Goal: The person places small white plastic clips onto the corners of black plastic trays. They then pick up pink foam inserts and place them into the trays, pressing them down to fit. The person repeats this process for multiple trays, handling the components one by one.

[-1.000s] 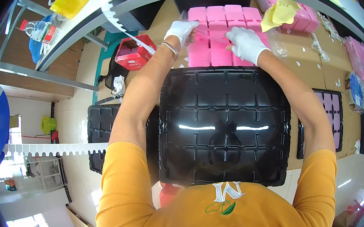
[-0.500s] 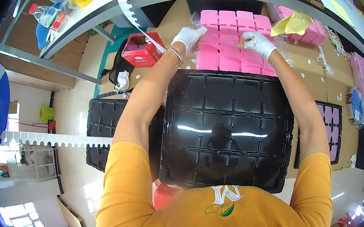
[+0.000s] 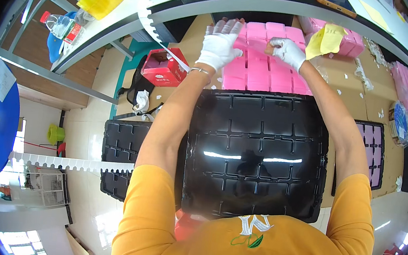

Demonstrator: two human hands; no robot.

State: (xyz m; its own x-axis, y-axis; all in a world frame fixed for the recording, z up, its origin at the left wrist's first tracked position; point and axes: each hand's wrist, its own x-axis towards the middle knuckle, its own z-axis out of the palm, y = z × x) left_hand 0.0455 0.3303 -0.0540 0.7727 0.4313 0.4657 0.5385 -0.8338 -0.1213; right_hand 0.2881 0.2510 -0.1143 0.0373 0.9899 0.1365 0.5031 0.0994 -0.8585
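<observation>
My left hand (image 3: 220,43), in a white glove with bare fingertips, is open with its fingers spread at the left edge of the pink foam pieces (image 3: 257,73). These lie in close rows just beyond the black tray. My right hand (image 3: 287,53), gloved the same way, is closed over the rows, thumb and forefinger pinched. A thin, see-through pink sheet (image 3: 256,46) appears to reach from that pinch toward my left hand; its far end is hard to make out. The large black moulded tray (image 3: 262,128), with shallow ridged sections, lies between my forearms.
A red box (image 3: 165,68) stands left of the pink rows. Filled black trays (image 3: 379,161) lie to the right, near wrapped pink foam (image 3: 406,86). Above, a metal-framed shelf (image 3: 256,8) crosses the far side, with a bottle (image 3: 62,28) at its left. White scraps litter the table.
My left hand has let go and opened, moving slightly up with fingers spread. My right hand stays pinched in nearly the same place. The whole view has shifted slightly.
</observation>
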